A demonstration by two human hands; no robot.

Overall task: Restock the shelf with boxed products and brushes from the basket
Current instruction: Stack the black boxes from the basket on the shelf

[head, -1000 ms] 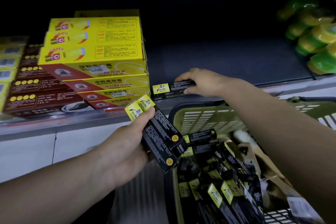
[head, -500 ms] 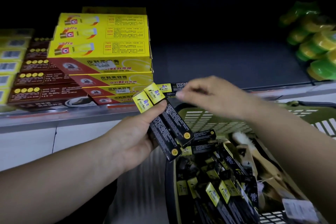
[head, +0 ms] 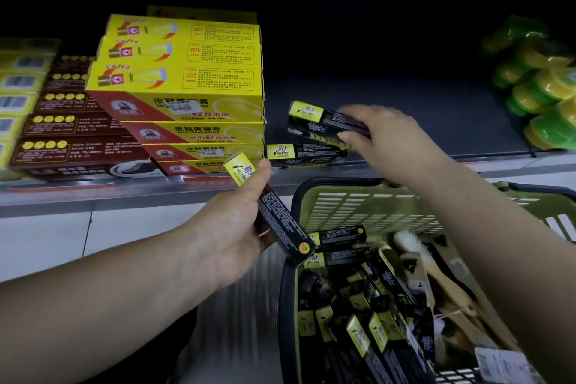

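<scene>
- at 1 o'clock above the shelf [head: 405,109], the right hand [head: 386,140] pinches a black-and-yellow box [head: 321,121], tilted, just over another such box [head: 304,154] lying on the shelf.
- at 7 o'clock, the left hand [head: 230,227] wraps a third box [head: 271,212], thumb on its yellow end.
- at 5 o'clock, the green basket [head: 358,206] holds more boxes and wooden brushes [head: 436,277].
- at 10 o'clock stands a stack of yellow shoe polish cartons [head: 187,97].

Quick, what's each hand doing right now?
Left hand: closed on a black-and-yellow box.
Right hand: closed on another black-and-yellow box, above the shelf.
</scene>
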